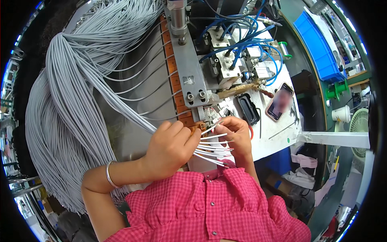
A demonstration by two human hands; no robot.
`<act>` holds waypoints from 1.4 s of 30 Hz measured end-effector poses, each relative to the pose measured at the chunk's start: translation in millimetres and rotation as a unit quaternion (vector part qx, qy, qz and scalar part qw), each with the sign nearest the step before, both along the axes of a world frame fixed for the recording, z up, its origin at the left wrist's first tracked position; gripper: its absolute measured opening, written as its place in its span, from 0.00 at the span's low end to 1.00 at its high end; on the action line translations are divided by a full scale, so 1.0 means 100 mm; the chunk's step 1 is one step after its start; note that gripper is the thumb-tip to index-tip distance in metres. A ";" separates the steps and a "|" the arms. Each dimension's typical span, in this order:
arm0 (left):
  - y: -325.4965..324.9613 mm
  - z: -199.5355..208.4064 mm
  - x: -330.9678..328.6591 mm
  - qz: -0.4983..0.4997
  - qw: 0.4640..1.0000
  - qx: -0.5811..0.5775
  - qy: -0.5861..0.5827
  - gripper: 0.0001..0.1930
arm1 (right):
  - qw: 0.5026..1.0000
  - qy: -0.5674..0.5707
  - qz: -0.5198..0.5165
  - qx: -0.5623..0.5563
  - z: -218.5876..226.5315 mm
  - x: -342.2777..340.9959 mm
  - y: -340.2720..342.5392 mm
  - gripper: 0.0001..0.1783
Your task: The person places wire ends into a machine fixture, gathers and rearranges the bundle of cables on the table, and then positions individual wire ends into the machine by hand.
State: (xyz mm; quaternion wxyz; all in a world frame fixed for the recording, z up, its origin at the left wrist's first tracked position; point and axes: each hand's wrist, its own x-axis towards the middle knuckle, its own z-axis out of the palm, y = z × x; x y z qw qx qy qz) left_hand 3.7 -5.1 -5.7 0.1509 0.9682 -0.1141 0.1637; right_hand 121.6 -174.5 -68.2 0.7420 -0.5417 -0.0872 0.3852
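Note:
My left hand point(171, 146) is closed around a bunch of light grey cables point(135, 117), whose stripped white ends point(211, 151) fan out to the right of my fist. Small reddish wire tips show at several of those ends. At the top of the fan, my right hand point(236, 135) pinches one cable end between thumb and fingers, close to the front of a metal machine point(203, 115). Single cables run from the big bundle to an orange-brown slotted rail point(174, 76) just beyond my left hand.
A huge grey cable bundle point(64, 76) hangs at the left. Blue air tubes point(238, 44) cross the machine's metal blocks. On the white tabletop point(278, 135) lie a phone point(280, 103), a black tray-like part point(247, 109) and a hex key point(259, 123). A blue bin point(318, 46) stands far right.

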 end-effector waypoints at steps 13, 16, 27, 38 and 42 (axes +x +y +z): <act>0.01 0.00 0.02 0.006 0.999 -0.033 0.023 0.15 | 0.999 -0.007 0.008 0.051 0.06 -0.05 -0.01 0.05; 0.03 0.02 0.02 -0.001 0.999 -0.039 0.030 0.11 | 0.983 0.043 0.147 0.098 0.07 -0.02 -0.02 0.05; 0.01 -0.03 0.04 -0.056 0.998 -0.022 0.029 0.11 | 0.996 -0.069 0.051 -0.001 0.01 -0.01 0.03 0.05; 0.02 -0.03 0.02 0.013 0.997 0.005 0.071 0.07 | 0.989 -0.015 0.135 -0.066 -0.06 0.06 0.06 0.04; 0.03 -0.04 0.02 0.003 0.999 0.003 0.043 0.07 | 0.995 -0.037 0.086 -0.045 0.00 0.00 0.03 0.03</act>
